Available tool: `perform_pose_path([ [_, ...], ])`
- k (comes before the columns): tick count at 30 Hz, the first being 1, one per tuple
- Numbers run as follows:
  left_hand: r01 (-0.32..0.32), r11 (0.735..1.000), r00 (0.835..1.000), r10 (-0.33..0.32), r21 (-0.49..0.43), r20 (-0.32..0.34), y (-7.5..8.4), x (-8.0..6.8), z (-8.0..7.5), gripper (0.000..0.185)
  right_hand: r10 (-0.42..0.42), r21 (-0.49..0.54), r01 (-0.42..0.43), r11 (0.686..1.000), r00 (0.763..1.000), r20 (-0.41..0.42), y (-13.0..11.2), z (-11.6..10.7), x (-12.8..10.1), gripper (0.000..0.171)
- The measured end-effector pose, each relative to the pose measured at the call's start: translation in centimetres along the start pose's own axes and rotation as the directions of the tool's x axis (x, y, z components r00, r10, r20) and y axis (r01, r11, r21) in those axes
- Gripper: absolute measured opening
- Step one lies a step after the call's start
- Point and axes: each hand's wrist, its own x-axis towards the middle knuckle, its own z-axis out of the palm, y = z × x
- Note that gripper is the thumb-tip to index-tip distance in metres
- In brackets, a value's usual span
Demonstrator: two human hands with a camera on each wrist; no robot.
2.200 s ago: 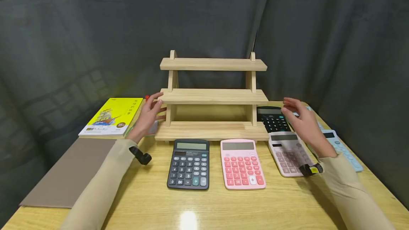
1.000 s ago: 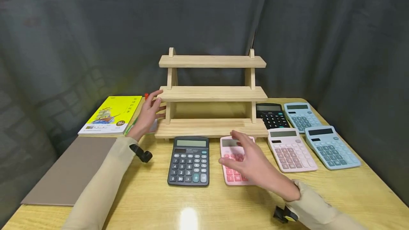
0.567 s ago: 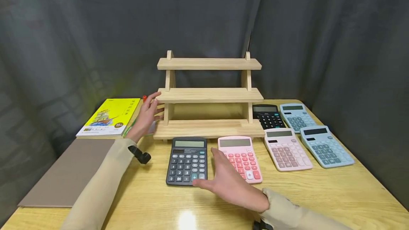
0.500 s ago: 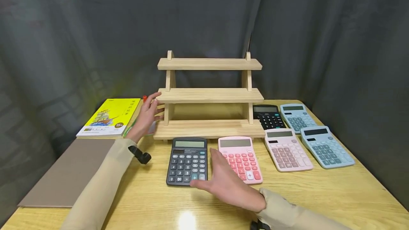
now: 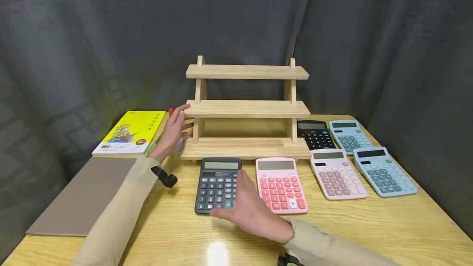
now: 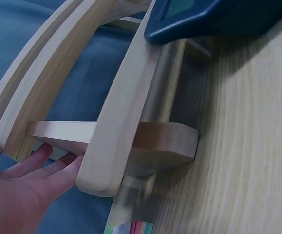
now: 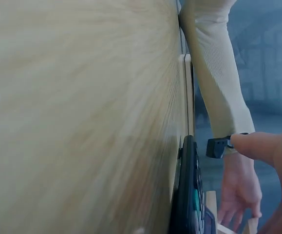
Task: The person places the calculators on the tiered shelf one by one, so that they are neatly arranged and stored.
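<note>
Table (image 5: 369, 225): pale wood, carrying everything listed.
Wooden shelf rack (image 5: 246, 109): three tiers, upright at the table's far middle. Your left hand (image 5: 171, 134) rests against its left end, fingers straight and spread, holding nothing.
Grey board (image 5: 81, 196): flat at the near left.
Yellow book (image 5: 129, 132): lies beyond the board, left of the rack.
Dark calculator (image 5: 218, 184): flat just in front of the rack's bottom tier. Your right hand (image 5: 247, 212) lies over its near right corner, thumb along the front edge, fingers loosely open; not yet gripped.
Pink calculator (image 5: 281, 184): just beside, to the right.
Pale pink calculator (image 5: 337, 173), two blue calculators (image 5: 382, 171), black calculator (image 5: 314, 134): grouped at the right.
</note>
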Motion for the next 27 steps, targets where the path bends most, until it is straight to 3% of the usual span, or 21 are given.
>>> perform_pose_path([
  [3, 0.001, 1.0, 1.0, -0.001, -0.011, 0.0, 0.0, 0.0, 0.0, 0.052, -0.008, -0.012, 0.009, 1.0, 1.0, 0.013, -0.2, 0.4, 0.4, 0.132],
  [7, 0.0, 1.0, 1.0, 0.0, -0.031, 0.005, -0.1, 0.0, 0.0, 0.052, -0.111, -0.019, 0.111, 0.994, 0.994, 0.007, -0.3, 0.9, 1.1, 0.121],
  [9, 0.001, 0.999, 1.0, -0.001, -0.033, 0.006, -0.1, 0.0, 0.0, 0.052, -0.118, -0.028, 0.119, 0.993, 0.993, 0.017, -0.4, 1.2, 1.2, 0.122],
  [17, 0.003, 0.999, 1.0, -0.003, -0.044, 0.004, 0.0, 0.1, 0.0, 0.052, -0.045, -0.141, 0.048, 0.989, 0.999, 0.028, -1.0, 2.8, 1.3, 0.147],
  [27, 0.019, 0.999, 1.0, -0.019, -0.046, 0.012, 0.1, 0.1, -0.1, 0.053, -0.001, -0.225, 0.004, 0.974, 1.0, 0.014, -1.8, 4.9, 1.5, 0.143],
])
